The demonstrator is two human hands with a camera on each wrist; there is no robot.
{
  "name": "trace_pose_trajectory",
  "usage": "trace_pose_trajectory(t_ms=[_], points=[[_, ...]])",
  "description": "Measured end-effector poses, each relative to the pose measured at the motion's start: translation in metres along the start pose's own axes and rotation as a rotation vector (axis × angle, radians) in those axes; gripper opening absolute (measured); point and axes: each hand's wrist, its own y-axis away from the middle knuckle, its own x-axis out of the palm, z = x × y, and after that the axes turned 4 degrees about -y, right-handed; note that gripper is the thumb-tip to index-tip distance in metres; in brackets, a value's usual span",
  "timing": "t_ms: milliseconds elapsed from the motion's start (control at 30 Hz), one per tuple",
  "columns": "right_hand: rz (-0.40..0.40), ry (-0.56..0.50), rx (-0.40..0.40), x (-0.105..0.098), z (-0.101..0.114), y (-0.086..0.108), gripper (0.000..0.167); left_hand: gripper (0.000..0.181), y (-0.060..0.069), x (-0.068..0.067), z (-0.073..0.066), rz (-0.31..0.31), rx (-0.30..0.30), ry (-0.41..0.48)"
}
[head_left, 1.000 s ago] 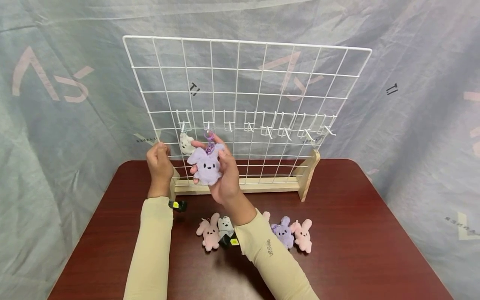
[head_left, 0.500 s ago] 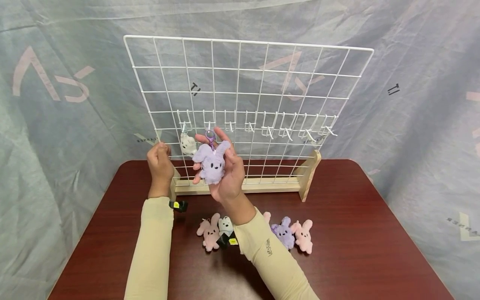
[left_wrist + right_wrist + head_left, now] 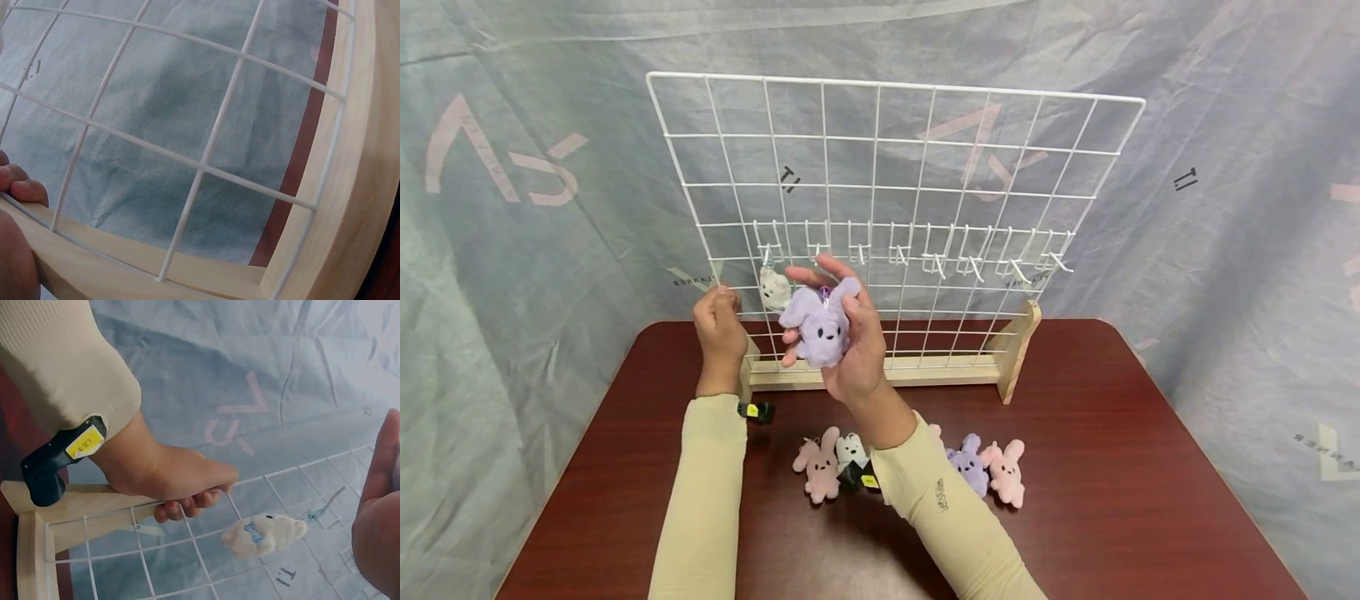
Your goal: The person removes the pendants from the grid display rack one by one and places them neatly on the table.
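Note:
My right hand (image 3: 859, 354) holds a light purple plush bunny keychain (image 3: 822, 329) in front of the white wire grid rack (image 3: 895, 185). The bunny faces me, just below the second hook (image 3: 818, 250) from the left; its ring is mostly hidden behind the fingers. With my left hand (image 3: 720, 323) I grip the rack's left side, where the right wrist view shows the fingers curled round the wooden upright and wire edge. On the leftmost hook hangs a white plush keychain (image 3: 774, 289), close to my right fingertips and also seen as a white plush (image 3: 265, 535) in the right wrist view.
Several white hooks line the rack, such as the right-hand hook (image 3: 1058, 262). On the dark red table (image 3: 1097, 433) lie a pink bunny (image 3: 820, 468), a white plush (image 3: 851, 450), a purple bunny (image 3: 972, 468) and another pink bunny (image 3: 1007, 473). My right forearm covers part of this row.
My right hand has moved slightly right with the purple bunny, which has turned a little. The purple ring, visible earlier near the second hook, is now mostly hidden. The left hand stays put.

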Motion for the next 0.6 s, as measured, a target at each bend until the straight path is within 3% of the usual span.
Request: trace_pose_trajectory(t_ms=[267, 600], points=[[0.056, 0.059, 0.014, 0.003, 0.008, 0.005, 0.033, 0.031, -0.001, -0.001, 0.002, 0.007, 0.012, -0.043], [-0.054, 0.151, 0.102, 0.006, 0.0, 0.025, 0.021, 0.033, 0.0, -0.001, 0.002, -0.01, 0.009, -0.069]])
